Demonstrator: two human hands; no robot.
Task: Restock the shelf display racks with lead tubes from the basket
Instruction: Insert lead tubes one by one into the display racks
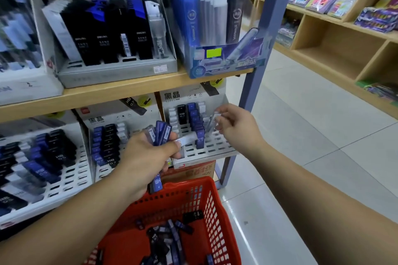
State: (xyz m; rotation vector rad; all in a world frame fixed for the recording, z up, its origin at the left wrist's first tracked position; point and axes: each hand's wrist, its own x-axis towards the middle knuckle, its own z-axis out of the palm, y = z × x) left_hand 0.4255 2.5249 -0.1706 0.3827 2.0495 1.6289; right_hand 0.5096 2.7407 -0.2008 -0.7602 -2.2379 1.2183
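Lead tubes | left hand is gripping these blue ones just left of the white rack | right hand is pinching a clear tube over that rack | spares are lying in the basket below the rack | likely light, stiff, slick: pinching mid-body suits.

The tube in my left hand reads "HB"; a black tube, "HB 0.7"; the card above, "黑晶".
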